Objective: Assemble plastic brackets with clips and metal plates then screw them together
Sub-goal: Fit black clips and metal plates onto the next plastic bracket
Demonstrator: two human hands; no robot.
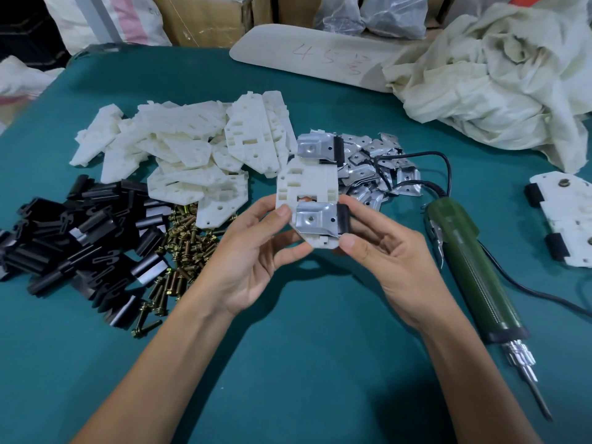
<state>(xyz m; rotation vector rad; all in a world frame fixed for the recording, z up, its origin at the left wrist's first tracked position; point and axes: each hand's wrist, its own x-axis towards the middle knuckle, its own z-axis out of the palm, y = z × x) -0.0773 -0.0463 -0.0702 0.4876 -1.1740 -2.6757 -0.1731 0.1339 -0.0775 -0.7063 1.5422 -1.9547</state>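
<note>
Your left hand [253, 261] and right hand [390, 261] pinch the near end of the bracket [307, 181], fingers clamped on it above the tabletop [304, 315], its long axis running away from you. Screws [182, 248] lie just left of the left hand; the screwdriver [464, 267] lies beside the right.

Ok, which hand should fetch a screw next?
Likely the left hand: the pile of brass screws lies just left of it, while the green electric screwdriver lies beside the right hand. Both grip the white plastic bracket.
</note>
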